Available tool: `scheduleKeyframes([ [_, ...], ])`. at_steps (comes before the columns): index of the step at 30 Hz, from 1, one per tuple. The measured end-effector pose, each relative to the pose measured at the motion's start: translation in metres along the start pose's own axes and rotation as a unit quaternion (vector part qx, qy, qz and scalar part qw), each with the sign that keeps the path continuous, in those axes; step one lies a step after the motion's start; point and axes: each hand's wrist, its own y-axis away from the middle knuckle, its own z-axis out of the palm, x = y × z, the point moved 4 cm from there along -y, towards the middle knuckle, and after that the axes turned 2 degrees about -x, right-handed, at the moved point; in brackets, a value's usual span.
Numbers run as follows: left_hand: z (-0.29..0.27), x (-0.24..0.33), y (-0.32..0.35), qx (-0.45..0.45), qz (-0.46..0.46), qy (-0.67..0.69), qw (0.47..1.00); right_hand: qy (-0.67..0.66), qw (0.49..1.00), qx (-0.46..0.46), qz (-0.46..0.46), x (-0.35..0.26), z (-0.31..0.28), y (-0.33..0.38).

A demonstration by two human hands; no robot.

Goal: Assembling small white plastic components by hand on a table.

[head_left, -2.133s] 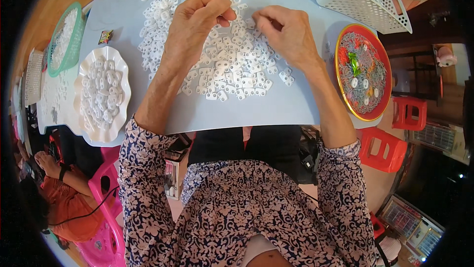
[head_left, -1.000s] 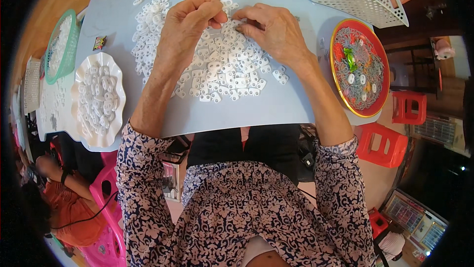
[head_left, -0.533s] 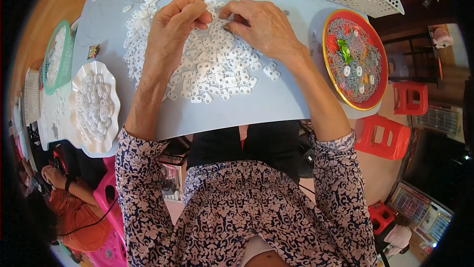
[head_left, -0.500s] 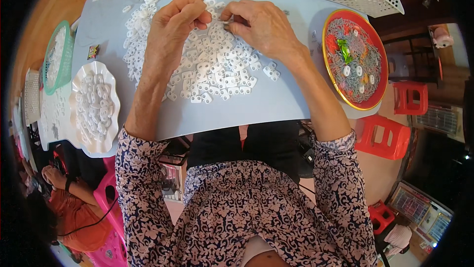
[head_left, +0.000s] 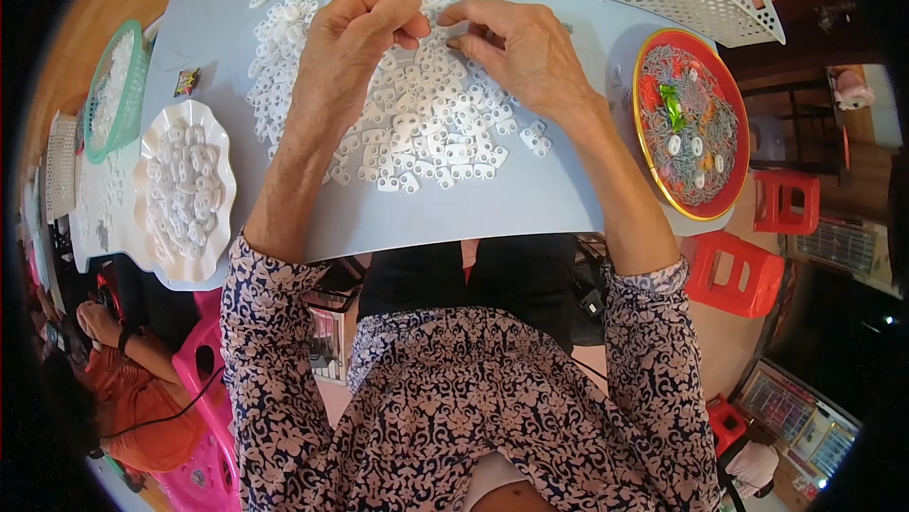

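Small white plastic pieces with two holes each point(head_left: 431, 133) lie in a wide pile across the grey-blue table point(head_left: 426, 214). Over the pile's far part, my left hand point(head_left: 355, 34) is closed, thumb and fingertips pressed together; whatever they hold is hidden. Just to its right, my right hand point(head_left: 521, 48) has its index finger and thumb apart, with the other fingers curled under. No piece shows between that finger and thumb. A red round tray with a gold rim point(head_left: 644, 148), holding many small grey parts, several white pieces and a green wrapper point(head_left: 671, 107), stands right of my right forearm.
Left of my left forearm sits a white scalloped dish point(head_left: 227, 176) of white oval pieces. Beyond it are a small wrapper point(head_left: 187, 82) and a green basket point(head_left: 135, 100). A white perforated basket point(head_left: 682, 1) stands far right. Red stools point(head_left: 734, 275) and a seated person point(head_left: 142, 398) flank the table.
My right index finger and thumb have parted from their pinch near the left fingertips. My left hand stays closed. The whole view has shifted slightly.
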Motion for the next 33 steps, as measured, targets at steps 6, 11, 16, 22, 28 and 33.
scheduleKeyframes([
  [6,0.0021,-0.0004,-0.0005,-0.014,0.01,-0.004,1.0,0.079,0.994,0.012,-0.08,-0.0025,0.0045,-0.0015],
  [11,-0.0001,-0.0006,-0.0016,-0.009,-0.009,-0.013,1.0,0.048,0.998,-0.013,-0.028,-0.001,0.0047,-0.0025],
  [16,-0.0005,0.0003,-0.0017,-0.009,-0.004,-0.01,1.0,0.042,0.999,0.01,-0.017,0.0011,0.002,-0.0035],
  [22,0.0025,0.0021,0.0002,-0.006,0.002,-0.006,1.0,0.021,1.0,-0.001,-0.016,0.0037,0.003,-0.0072],
  [28,0.0018,0.0013,0.0008,-0.008,0.004,-0.004,1.0,0.046,0.997,0.005,-0.059,0.0037,0.006,-0.0074],
  [33,0.0022,-0.0004,0.0004,0.006,-0.01,-0.011,1.0,0.062,0.996,0.016,-0.056,-0.0006,0.0054,-0.0052],
])
